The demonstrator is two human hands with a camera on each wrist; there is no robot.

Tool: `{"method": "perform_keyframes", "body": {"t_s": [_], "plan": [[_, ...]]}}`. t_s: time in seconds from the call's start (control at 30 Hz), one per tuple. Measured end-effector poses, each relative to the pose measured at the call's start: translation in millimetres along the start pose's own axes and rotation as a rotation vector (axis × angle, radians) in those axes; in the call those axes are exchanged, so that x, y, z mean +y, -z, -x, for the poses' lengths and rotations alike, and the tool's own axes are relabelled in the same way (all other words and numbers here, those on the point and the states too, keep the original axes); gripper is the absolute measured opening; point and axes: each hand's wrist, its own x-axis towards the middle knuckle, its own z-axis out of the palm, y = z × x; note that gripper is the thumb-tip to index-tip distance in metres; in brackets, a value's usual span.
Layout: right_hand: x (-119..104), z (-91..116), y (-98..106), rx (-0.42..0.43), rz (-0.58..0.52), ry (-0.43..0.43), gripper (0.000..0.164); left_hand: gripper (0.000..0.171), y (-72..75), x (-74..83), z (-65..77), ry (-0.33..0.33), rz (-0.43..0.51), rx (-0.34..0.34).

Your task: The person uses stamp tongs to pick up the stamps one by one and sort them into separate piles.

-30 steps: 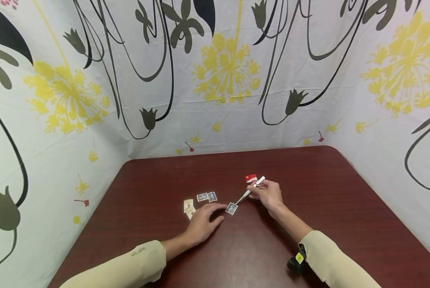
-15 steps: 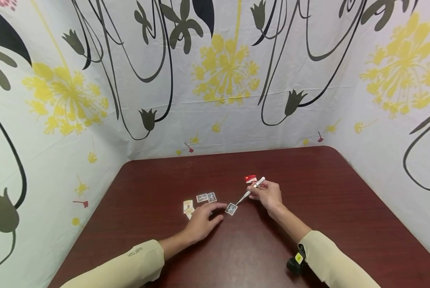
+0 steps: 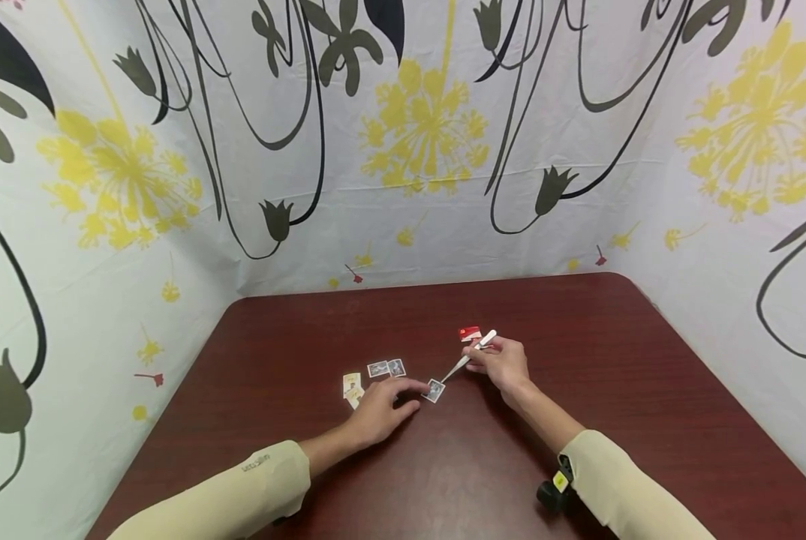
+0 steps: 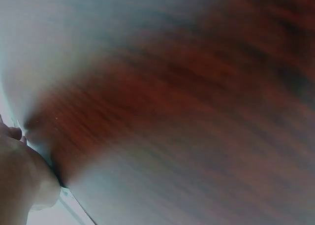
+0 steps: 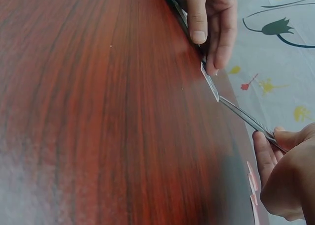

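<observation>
Your right hand (image 3: 504, 365) pinches a pair of slim tweezers (image 5: 247, 118) between thumb and fingers, and the tips meet the upper right corner of a small grey picture card (image 3: 434, 391). You have that card on the table (image 3: 545, 315), between your two hands; whether the tips grip it, you cannot tell from here. Your left hand (image 3: 379, 411) reaches in from the other side with its fingers stretched out and the thumb apart from them, the index fingertip at the card's left edge.

Just beyond your left hand lie two more grey cards (image 3: 379, 369), side by side. To the left of that hand you have some cream cards (image 3: 352, 384), overlapping and partly hidden by it. A red card (image 3: 470, 333) lies just past your right hand, also partly covered. Your right sleeve (image 3: 633, 487) has a black device (image 3: 550, 495) at its cuff. A flowered cloth (image 3: 349, 150) hangs behind the table.
</observation>
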Motion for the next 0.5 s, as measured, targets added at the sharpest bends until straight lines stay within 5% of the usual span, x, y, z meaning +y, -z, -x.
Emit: {"method": "perform_keyframes", "body": {"t_s": [0.5], "plan": [[-1.9,1.7,-1.6,0.009,-0.007,-0.02,0.03,0.03,0.1,0.9,0.4,0.019,0.001,-0.016]]}}
